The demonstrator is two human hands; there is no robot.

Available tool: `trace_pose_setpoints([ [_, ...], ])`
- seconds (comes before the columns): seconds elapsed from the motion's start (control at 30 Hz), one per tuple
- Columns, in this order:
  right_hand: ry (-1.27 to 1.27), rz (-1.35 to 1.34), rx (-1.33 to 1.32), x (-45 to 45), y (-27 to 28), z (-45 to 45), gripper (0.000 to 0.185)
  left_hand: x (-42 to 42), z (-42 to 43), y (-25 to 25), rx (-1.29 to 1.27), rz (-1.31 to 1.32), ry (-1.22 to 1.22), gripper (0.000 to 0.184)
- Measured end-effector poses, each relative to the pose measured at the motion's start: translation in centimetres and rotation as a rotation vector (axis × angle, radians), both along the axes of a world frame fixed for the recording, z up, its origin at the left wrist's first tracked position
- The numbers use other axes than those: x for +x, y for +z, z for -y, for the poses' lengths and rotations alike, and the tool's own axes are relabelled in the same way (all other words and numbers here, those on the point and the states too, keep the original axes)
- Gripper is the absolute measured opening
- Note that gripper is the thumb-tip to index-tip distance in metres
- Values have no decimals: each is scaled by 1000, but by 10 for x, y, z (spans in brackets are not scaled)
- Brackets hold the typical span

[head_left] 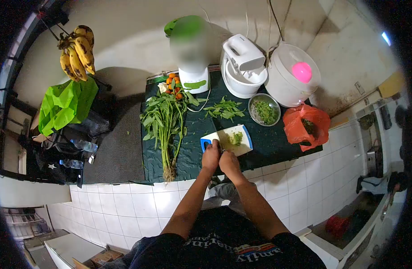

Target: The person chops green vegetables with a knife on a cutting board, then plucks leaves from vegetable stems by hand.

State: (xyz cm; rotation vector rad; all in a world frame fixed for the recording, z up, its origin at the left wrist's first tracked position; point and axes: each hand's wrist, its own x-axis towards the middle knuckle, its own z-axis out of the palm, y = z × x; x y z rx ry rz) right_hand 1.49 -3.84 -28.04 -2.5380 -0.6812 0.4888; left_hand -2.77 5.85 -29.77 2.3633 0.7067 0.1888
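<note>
Both of my hands meet at the near edge of a white cutting board (242,148) with blue ends. My left hand (211,156) is closed, and a dark knife blade (218,133) rises from it across the board. Beside it, my right hand (229,162) is also closed near the knife; what its fingers grip is hidden. Chopped greens (236,138) lie on the board. Behind the board is a small pile of leaves (225,109). A metal bowl (264,109) of chopped greens stands to the right.
Long leafy stalks with roots (167,130) lie left of the board. Behind are a blender (193,80), a stand mixer (245,67) and a white cooker (290,67). A red plastic bag (307,127) sits at the right. Bananas (77,54) hang at the left.
</note>
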Motion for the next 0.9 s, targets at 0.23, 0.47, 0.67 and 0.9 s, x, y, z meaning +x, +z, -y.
trace_pose_setpoints([
  [0.23,-50,-17,36,-17,-6,6,21,1,-1,-1,-23,-11,29,28],
  [0.47,-44,-15,-14,-3,12,-1,20,3,-4,-7,-37,-28,46,28],
  [0.67,-96,-128,-25,-11,-3,9,23,1,-3,0,-30,1,39,27],
  [0.9,90,-65,-65,5,-5,10,28,1,-5,-11,-36,13,45,27],
])
